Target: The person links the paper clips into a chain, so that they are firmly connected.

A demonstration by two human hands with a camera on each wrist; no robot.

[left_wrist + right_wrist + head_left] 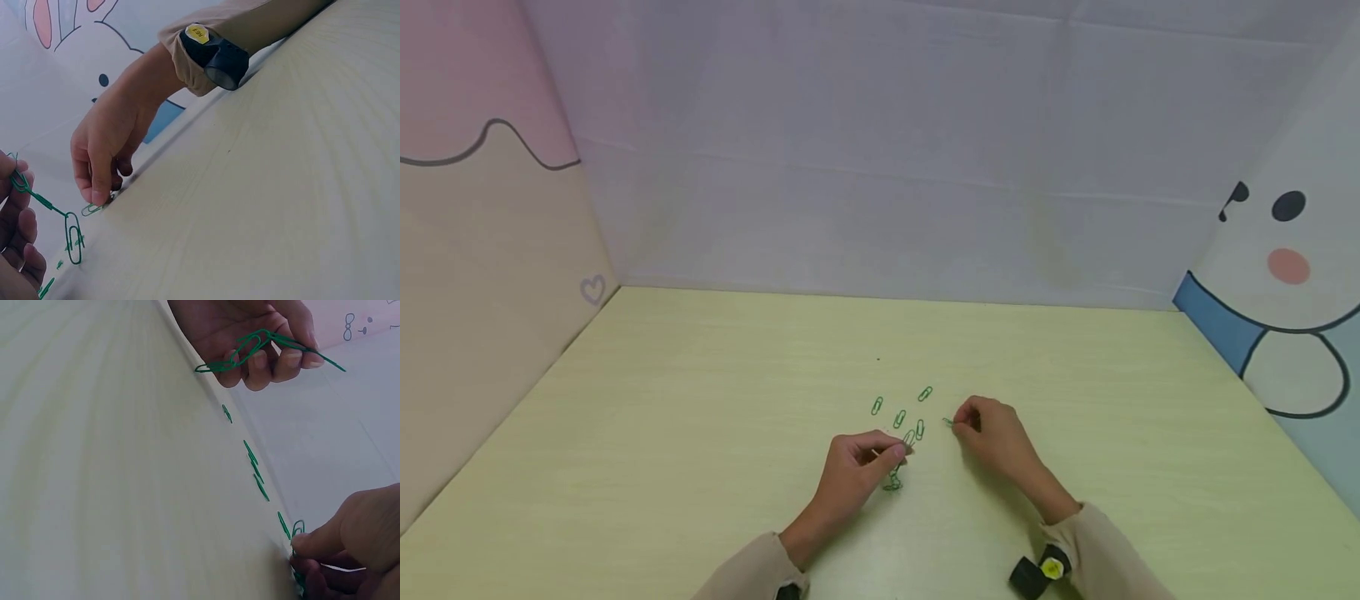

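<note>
Green paper clips, chained and loose, on pale table.
Left hand point(857, 467) pinches a linked clip chain point(893, 480) at lower centre, dangling free; right hand point(992, 433) pinches one single clip point(948, 422) against the table point(700, 433); loose clips point(898, 418) lie between, within reach.

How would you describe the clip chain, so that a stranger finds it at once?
On the green table, look at the left hand, close to the near edge. The clip chain hangs from its fingers down to the tabletop. Unlike the loose clips lying singly just beyond, its green clips are hooked together, and a hand holds it.
</note>
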